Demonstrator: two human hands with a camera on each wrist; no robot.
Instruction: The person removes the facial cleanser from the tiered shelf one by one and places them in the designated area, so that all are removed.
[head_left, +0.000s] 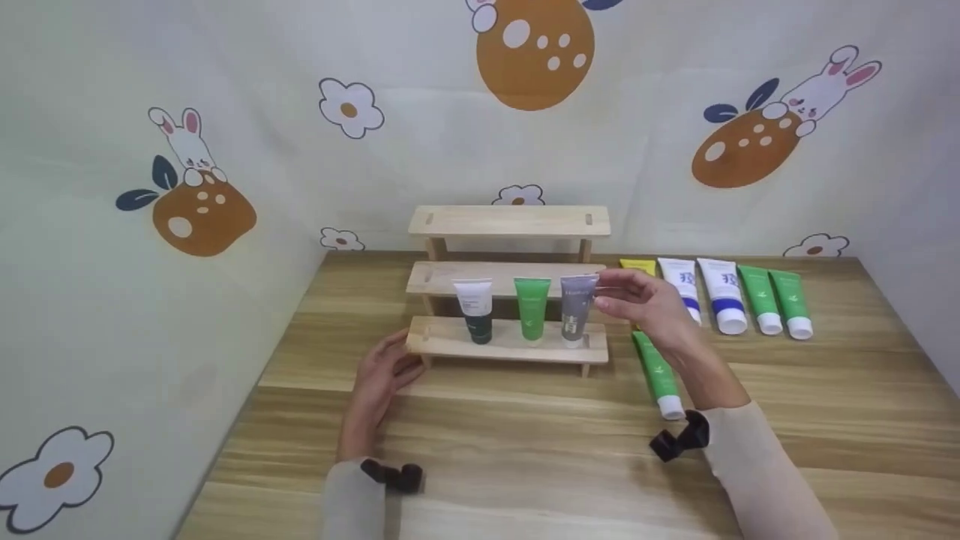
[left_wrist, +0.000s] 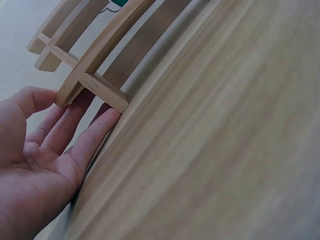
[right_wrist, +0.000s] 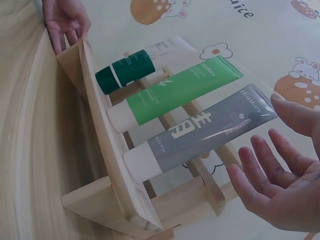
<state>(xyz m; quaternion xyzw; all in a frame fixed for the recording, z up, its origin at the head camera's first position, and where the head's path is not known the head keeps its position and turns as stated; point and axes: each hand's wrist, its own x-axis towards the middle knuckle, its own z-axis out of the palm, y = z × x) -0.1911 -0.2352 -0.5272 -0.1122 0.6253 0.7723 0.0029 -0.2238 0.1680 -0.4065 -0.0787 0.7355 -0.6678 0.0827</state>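
A three-tier wooden stand [head_left: 510, 221] stands on the table. Its lowest step carries three upright tubes: a white and dark green tube [head_left: 474, 311], a green tube [head_left: 532, 309] and a grey tube [head_left: 577, 311], caps down. My left hand [left_wrist: 45, 145] holds the left end of the lowest step, thumb at the board's end and fingers beneath it by the leg. Beside the top of the grey tube is my right hand [right_wrist: 285, 180], its thumb tip right at the flat end and its other fingers spread apart, not wrapped round the tube.
Right of the stand lie a yellow tube [head_left: 637, 265], two white tubes with blue bands [head_left: 721, 292] and two green tubes [head_left: 761, 300]. Another green tube [head_left: 660, 375] lies nearer, below my right forearm. A patterned cloth [head_left: 420, 150] hangs behind the wood-grain table [head_left: 495, 450].
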